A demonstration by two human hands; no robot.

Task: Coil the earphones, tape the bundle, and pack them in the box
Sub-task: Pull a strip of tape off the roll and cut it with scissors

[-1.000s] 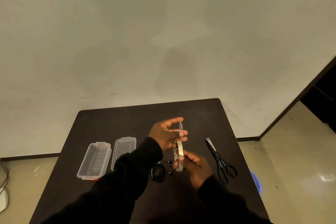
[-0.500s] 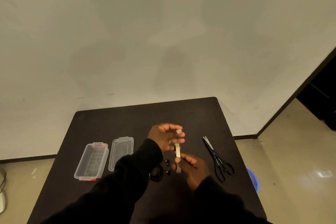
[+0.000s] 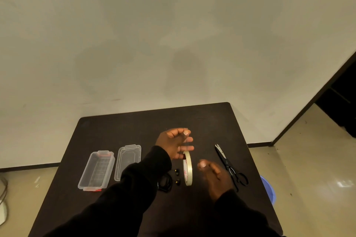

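Between lid (image 3: pixel 127 161) and scissors (image 3: pixel 230 167), hands flank tape (image 3: pixel 187 168).

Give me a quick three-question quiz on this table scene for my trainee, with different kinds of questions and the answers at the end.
1. True or false: the lid lies on the table beside the box, not on it.
2. Fill in the blank: the earphones lie ____ the box.
3. Which thing lies nearest the right hand? A: the box. B: the scissors. C: the earphones.

Key: 1. True. 2. Outside. 3. B.
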